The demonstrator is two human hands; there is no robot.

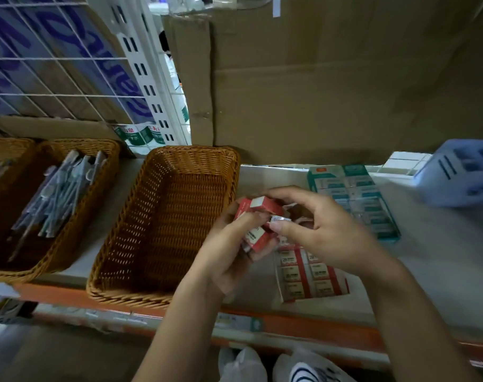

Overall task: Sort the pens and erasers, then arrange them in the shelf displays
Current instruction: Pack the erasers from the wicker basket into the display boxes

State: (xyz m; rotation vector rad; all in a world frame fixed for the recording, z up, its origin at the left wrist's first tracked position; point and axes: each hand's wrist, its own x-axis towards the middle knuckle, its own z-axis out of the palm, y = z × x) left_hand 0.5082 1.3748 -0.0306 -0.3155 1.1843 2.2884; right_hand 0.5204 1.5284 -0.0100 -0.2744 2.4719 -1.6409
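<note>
Several red erasers [258, 209] sit in the curled grip of the left hand [226, 260]; the right hand [325, 232] pinches one. Pens [61, 194] already lie in the nine-o'clock basket [77, 143]; the nearer basket [124, 297] holds nothing yet.

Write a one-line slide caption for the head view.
The left hand and right hand hold small red-and-white erasers beside a rectangular brown wicker basket on a grey shelf.
</note>
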